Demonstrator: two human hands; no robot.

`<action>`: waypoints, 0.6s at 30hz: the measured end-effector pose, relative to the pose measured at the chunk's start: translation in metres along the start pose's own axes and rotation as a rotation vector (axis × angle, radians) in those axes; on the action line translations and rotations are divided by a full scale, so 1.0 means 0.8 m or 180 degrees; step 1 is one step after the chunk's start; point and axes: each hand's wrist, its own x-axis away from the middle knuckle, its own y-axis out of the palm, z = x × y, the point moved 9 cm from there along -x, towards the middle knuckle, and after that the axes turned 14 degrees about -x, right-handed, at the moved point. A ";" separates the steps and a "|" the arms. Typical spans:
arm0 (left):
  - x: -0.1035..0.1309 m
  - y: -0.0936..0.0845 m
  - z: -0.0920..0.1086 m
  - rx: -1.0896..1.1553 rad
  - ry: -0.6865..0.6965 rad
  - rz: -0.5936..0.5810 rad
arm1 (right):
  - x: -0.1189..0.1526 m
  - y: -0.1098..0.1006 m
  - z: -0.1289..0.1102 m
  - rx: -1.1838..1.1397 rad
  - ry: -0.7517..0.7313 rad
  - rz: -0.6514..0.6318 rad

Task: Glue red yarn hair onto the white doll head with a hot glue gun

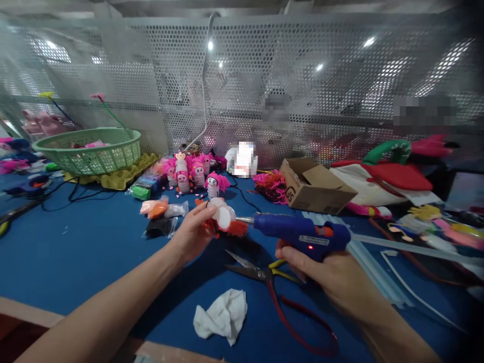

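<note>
My left hand is closed around a small doll with a white, rounded body and orange-red yarn hair. Much of the doll is hidden by my fingers. In my right hand is a blue glue gun, its red light lit and its metal nozzle pointing left at the white part. The nozzle tip touches or nearly touches that part; I cannot tell which. Below the glue gun lie red-handled scissors, blades spread, across a yellow-handled tool. A crumpled white tissue rests nearer to me.
Several pink-haired dolls stand at the back, beside packets of clay. A green basket sits on the left on an egg tray. Behind my right hand are an open cardboard box and glue sticks. A perforated metal screen bounds the blue table.
</note>
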 end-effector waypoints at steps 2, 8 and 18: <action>0.001 -0.001 0.002 0.0038 0.0033 0.0071 | 0.002 -0.007 -0.006 0.0433 -0.0113 0.0241; 0.004 -0.004 0.004 0.0040 -0.0029 0.0282 | 0.003 -0.001 -0.014 0.1033 -0.0469 0.0171; 0.004 -0.003 0.007 -0.0018 0.0121 0.0173 | 0.009 0.006 -0.037 0.1325 -0.1144 0.0159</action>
